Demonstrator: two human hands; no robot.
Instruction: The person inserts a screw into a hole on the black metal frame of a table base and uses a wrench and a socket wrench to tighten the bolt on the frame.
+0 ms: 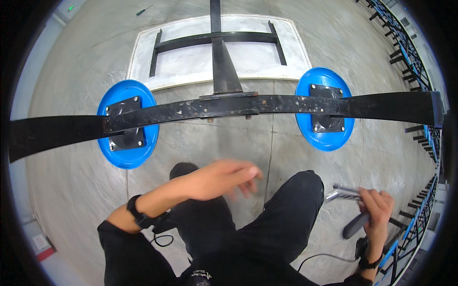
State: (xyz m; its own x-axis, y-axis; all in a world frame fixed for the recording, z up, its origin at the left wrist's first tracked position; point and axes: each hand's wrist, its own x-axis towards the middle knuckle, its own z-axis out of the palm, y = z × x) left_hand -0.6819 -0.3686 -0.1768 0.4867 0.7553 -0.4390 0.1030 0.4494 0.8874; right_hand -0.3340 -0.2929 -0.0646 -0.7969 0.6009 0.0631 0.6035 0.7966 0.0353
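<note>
My left hand (pixel 226 178) hovers over the floor between my knees, slightly blurred. Its fingers are loosely bent and apart, and no object shows in them. At the right, beside my knee, my right hand (pixel 378 209) is closed around a shiny metal wrench-like tool (pixel 344 193); a dark grip (pixel 355 226) shows below the palm. In front of me a black metal beam (pixel 176 110) runs across. Fixed to it are two blue round discs (pixel 149 136) with black bolted plates (pixel 327 123). Bolts (pixel 248 117) show at the beam's middle joint, apart from both hands.
A black post (pixel 224 66) runs away from the beam to a frame (pixel 191 42) over a white board (pixel 186 66). A screwdriver (pixel 143 10) lies on the far floor. Black and blue metal frames (pixel 415 71) line the right side. Cables (pixel 324 256) hang near my arms.
</note>
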